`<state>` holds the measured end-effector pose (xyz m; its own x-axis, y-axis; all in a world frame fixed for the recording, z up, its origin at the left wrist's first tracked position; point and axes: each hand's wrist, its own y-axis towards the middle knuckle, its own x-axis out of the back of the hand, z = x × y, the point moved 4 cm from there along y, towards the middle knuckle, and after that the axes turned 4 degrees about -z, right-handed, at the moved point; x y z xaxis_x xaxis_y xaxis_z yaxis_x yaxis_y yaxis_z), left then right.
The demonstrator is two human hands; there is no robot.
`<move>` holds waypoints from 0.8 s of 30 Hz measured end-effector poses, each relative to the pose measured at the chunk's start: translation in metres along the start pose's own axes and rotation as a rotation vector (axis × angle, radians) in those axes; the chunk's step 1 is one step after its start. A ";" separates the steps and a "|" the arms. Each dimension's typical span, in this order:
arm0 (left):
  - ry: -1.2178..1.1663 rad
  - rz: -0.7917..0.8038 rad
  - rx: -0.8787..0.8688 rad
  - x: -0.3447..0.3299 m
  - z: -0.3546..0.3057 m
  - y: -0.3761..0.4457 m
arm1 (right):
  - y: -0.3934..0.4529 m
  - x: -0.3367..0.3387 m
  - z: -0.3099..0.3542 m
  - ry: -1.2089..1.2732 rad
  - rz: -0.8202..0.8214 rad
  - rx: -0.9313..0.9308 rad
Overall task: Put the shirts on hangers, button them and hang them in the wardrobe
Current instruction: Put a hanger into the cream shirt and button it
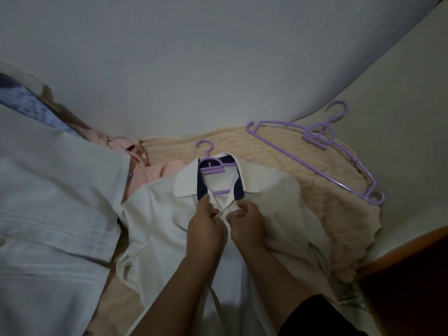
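Step in hand, as judged from the layout: fastening the top button of the white shirt (155, 221), which already sits on a purple hanger (211, 166) and lies flat on the peach knitted blanket (322, 190).

Left to right: a pale blue shirt (48, 190) lies at the far left, with pink garments (150, 173) behind it. The left hand (204, 229) pinches the left edge of the placket just below the navy-lined collar (201, 181). The right hand (247, 221) pinches the opposite edge, its fingers curled round the cloth. The two hands nearly touch at the shirt's centre line; the button itself is hidden by the fingers.

Procedure: hold both edges taut and level, align button with hole, push through with the thumb, then work downward. Keep the collar centred on the hanger.

A spare purple hanger (322, 156) lies well apart at the right.
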<state>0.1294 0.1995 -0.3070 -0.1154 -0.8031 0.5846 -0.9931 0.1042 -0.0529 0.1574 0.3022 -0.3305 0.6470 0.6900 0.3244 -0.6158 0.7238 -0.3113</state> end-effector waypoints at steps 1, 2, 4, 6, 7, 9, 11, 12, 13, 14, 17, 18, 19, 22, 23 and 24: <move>0.011 0.004 -0.006 0.000 -0.001 0.001 | -0.001 0.000 0.001 -0.028 -0.004 0.018; 0.026 0.018 -0.017 0.000 -0.003 0.002 | -0.002 0.001 0.002 -0.048 -0.007 0.044; 0.054 0.042 -0.038 0.001 -0.005 0.006 | -0.003 0.002 0.005 -0.067 -0.004 0.065; 0.072 0.045 -0.053 0.002 -0.007 0.011 | -0.004 0.001 0.006 -0.076 -0.001 0.053; 0.066 0.040 -0.049 0.004 -0.008 0.013 | -0.003 0.000 0.006 -0.058 -0.012 0.034; -0.032 0.009 0.025 0.008 -0.006 0.012 | -0.001 0.001 0.006 0.022 -0.056 -0.006; -0.272 -0.015 0.185 0.009 0.001 0.007 | -0.001 0.004 0.008 0.090 -0.109 -0.022; -0.408 -0.015 0.274 0.007 0.005 0.001 | -0.001 0.006 0.009 0.115 -0.126 -0.005; -0.526 -0.012 0.346 0.005 0.007 -0.005 | -0.001 0.007 0.010 0.135 -0.139 0.022; -0.606 -0.010 0.390 0.001 0.010 -0.010 | -0.003 0.009 0.011 0.139 -0.149 0.055; -0.727 -0.009 0.429 -0.008 0.017 -0.019 | -0.011 0.009 0.011 0.110 -0.142 0.111; -0.740 -0.006 0.427 -0.010 0.019 -0.020 | -0.013 0.009 0.011 0.124 -0.131 0.107; -0.747 0.001 0.418 -0.012 0.020 -0.020 | -0.013 0.009 0.010 0.141 -0.119 0.094; -0.747 0.009 0.399 -0.014 0.024 -0.018 | -0.012 0.011 0.008 0.196 -0.090 0.037; -0.752 0.014 0.394 -0.015 0.024 -0.017 | -0.011 0.011 0.007 0.204 -0.085 0.021; -0.759 0.020 0.392 -0.016 0.024 -0.017 | -0.011 0.012 0.008 0.203 -0.082 0.007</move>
<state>0.1476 0.1967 -0.3355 0.0249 -0.9934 -0.1124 -0.9091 0.0243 -0.4159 0.1682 0.3023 -0.3164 0.7719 0.6148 0.1616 -0.5601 0.7780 -0.2847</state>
